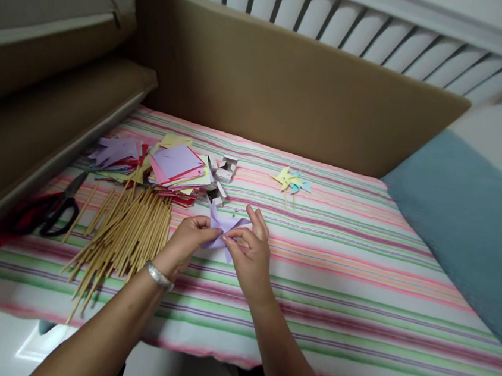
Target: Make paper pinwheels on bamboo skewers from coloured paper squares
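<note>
A purple paper pinwheel [224, 223] is held between my two hands above the striped cloth. My left hand [189, 236] grips its left side, thumb and forefinger closed near the centre. From the right, my right hand [249, 244] pinches the middle with thumb and forefinger, the other fingers raised. Whatever small part may sit between the fingertips is too small to make out. Just beyond the pinwheel, a few tiny dark bits [234, 213] lie on the cloth. Small open white boxes [226, 168] stand behind my left hand.
Left of my hands lies a heap of thin wooden sticks [139, 230], with scissors [63, 207] beside it. Stacked coloured paper squares [177, 163] and cut purple paper [115, 151] sit behind. Yellow and blue pinwheels [290, 181] rest farther back. A brown board [289, 84] borders the striped cloth [354, 318].
</note>
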Demonstrator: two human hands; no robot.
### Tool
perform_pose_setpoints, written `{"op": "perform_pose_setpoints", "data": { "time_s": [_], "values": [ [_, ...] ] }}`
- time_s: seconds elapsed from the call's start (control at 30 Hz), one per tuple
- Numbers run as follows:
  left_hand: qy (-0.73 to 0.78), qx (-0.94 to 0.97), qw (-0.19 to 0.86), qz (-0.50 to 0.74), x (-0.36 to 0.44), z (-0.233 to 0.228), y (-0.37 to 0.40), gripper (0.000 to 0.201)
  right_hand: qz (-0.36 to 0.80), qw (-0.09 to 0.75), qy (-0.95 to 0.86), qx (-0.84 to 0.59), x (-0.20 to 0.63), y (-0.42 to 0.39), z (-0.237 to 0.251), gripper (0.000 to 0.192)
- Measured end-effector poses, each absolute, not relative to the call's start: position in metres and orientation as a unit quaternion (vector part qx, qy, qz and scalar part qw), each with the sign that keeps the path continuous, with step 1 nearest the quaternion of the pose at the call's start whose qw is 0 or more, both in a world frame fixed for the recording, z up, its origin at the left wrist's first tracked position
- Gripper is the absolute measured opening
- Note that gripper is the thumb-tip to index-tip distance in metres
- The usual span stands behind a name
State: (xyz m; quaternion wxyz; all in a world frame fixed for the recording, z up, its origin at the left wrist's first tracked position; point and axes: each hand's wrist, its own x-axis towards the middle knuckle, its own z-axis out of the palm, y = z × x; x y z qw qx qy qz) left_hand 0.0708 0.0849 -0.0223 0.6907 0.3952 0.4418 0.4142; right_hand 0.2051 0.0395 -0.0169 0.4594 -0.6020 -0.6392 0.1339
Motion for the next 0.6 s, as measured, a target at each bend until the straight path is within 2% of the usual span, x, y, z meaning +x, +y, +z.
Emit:
{"op": "perform_pose_setpoints", "data": {
  "time_s": [0.6],
  "values": [
    [0.414, 0.409, 0.721, 0.376, 0.0691, -0.0243, 0.0845, 0.008, 0.135, 0.441, -0.632, -0.623, 0.2087, 0.0402, -0.0157, 0.007]
  ]
}}
